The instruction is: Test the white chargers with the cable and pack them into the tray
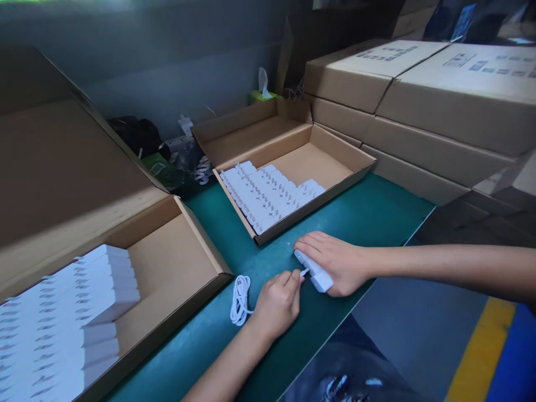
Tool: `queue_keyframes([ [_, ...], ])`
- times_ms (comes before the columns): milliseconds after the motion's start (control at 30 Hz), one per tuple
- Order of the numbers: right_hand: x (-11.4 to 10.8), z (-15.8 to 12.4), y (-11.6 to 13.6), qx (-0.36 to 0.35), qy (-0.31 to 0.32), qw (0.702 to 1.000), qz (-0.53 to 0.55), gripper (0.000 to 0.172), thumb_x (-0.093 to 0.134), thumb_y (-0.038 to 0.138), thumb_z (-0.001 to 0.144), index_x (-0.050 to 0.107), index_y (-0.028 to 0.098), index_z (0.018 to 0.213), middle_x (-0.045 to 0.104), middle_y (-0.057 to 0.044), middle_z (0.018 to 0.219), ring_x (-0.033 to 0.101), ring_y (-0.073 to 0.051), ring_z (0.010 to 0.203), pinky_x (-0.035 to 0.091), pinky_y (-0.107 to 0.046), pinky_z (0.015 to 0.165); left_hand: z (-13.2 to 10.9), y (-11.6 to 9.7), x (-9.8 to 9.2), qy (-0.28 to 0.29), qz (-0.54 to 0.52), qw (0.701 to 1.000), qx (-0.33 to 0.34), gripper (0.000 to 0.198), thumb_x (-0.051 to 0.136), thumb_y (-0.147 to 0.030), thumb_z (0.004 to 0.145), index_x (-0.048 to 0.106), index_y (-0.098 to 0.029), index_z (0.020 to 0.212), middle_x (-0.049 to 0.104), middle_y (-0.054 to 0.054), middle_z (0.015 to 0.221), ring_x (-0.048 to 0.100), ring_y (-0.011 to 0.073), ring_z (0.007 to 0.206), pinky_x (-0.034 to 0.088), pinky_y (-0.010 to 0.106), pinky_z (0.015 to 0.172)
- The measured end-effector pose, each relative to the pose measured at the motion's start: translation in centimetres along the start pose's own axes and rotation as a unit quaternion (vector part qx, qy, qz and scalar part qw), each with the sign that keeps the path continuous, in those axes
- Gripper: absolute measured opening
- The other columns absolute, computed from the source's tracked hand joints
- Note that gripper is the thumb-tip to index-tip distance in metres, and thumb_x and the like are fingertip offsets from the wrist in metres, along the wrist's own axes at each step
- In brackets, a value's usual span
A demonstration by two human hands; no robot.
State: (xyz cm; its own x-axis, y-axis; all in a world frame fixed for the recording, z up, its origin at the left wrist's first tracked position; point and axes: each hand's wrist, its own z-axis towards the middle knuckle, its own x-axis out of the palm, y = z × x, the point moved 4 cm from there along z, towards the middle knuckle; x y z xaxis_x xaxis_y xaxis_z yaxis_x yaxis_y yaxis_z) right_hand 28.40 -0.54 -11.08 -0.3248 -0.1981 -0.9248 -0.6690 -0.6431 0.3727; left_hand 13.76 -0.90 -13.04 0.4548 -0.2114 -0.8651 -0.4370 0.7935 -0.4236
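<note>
Stacked cardboard cartons [419,106] line the far side of a green-matted tabletop [347,218], which carries two open cardboard trays. The middle tray [314,206] holds rows of white plastic units [263,195], and the left tray [196,245] holds a denser stack of white pieces [67,312].

The right hand [335,262] curls closed over a single white unit [320,281], pressing it to the mat close to the tabletop's front edge. The left hand [278,306] is pinched shut on a small white cable plug [304,272], its tip just beside the unit's end. A coiled white cable [240,300] lies on the mat beside that hand.

A misaligned plug could bend or scuff the socket. Sideways pressure could push the unit over the nearby edge, and a snagged coil could tug the plug off line.
</note>
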Motion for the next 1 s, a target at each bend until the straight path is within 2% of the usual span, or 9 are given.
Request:
queue_keyframes([
  [100,-0.1,-0.1,0.0,0.002,-0.001,1.000,0.006,0.079,0.055,0.025,0.049,0.034,0.003,0.122,0.044,-0.019,0.112,0.040,-0.030,0.104,0.033,-0.046,0.090,-1.6,-0.3,-0.4,-0.033,-0.054,0.997,-0.046,0.023,0.034,-0.018,0.092,0.055,-0.012,0.098,0.058,0.005,0.070,0.056,0.0146,0.061,0.049,0.025,0.058],
  [200,-0.1,-0.1,0.0,0.003,-0.017,1.000,0.012,0.078,0.056,0.024,0.049,0.034,0.003,0.121,0.044,-0.019,0.112,0.040,-0.030,0.103,0.033,-0.046,0.090,-2.8,-1.5,0.5,-0.041,-0.098,0.991,-0.076,0.022,0.037,-0.017,0.091,0.055,-0.011,0.103,0.060,0.006,0.073,0.058,0.0151,0.063,0.050,0.026,0.060],
  [333,-0.1,-0.1,0.1,-0.001,-0.034,0.999,0.022,0.076,0.056,0.024,0.050,0.034,0.004,0.121,0.044,-0.019,0.113,0.041,-0.030,0.103,0.033,-0.046,0.090,-3.0,-2.9,2.0,-0.049,-0.110,0.988,-0.093,0.024,0.038,-0.016,0.090,0.055,-0.009,0.105,0.063,0.008,0.076,0.060,0.0169,0.066,0.051,0.028,0.061],
  [433,0.0,-0.2,0.1,-0.003,-0.039,0.999,0.020,0.076,0.056,0.024,0.050,0.035,0.003,0.120,0.044,-0.020,0.113,0.041,-0.030,0.104,0.033,-0.047,0.091,-2.6,-3.1,2.2,-0.038,-0.086,0.990,-0.101,0.025,0.036,-0.017,0.091,0.056,-0.008,0.103,0.062,0.009,0.074,0.060,0.0181,0.064,0.052,0.030,0.059],
  [700,0.0,-0.2,0.2,-0.001,-0.048,0.999,0.009,0.073,0.056,0.027,0.055,0.035,0.004,0.120,0.045,-0.021,0.113,0.042,-0.031,0.104,0.034,-0.048,0.090,-0.6,-2.5,1.3,0.051,-0.017,0.998,-0.030,0.030,0.031,-0.018,0.091,0.058,-0.010,0.098,0.060,0.008,0.072,0.058,0.0188,0.061,0.052,0.032,0.058],
  [867,-0.1,-0.1,0.3,0.006,-0.043,0.999,0.008,0.071,0.057,0.028,0.056,0.036,0.004,0.119,0.046,-0.020,0.110,0.042,-0.030,0.102,0.034,-0.046,0.089,0.0,-2.6,1.3,0.044,-0.007,0.999,-0.008,0.030,0.030,-0.016,0.090,0.058,-0.008,0.096,0.059,0.008,0.068,0.057,0.0190,0.058,0.052,0.031,0.055],
  [1000,-0.2,0.0,0.2,0.011,-0.012,1.000,0.006,0.076,0.058,0.025,0.051,0.035,0.004,0.120,0.045,-0.019,0.109,0.042,-0.029,0.101,0.036,-0.045,0.088,-1.1,-1.9,0.4,0.039,-0.034,0.998,0.028,0.028,0.031,-0.015,0.091,0.057,-0.008,0.098,0.059,0.007,0.068,0.057,0.0173,0.058,0.050,0.029,0.055],
])
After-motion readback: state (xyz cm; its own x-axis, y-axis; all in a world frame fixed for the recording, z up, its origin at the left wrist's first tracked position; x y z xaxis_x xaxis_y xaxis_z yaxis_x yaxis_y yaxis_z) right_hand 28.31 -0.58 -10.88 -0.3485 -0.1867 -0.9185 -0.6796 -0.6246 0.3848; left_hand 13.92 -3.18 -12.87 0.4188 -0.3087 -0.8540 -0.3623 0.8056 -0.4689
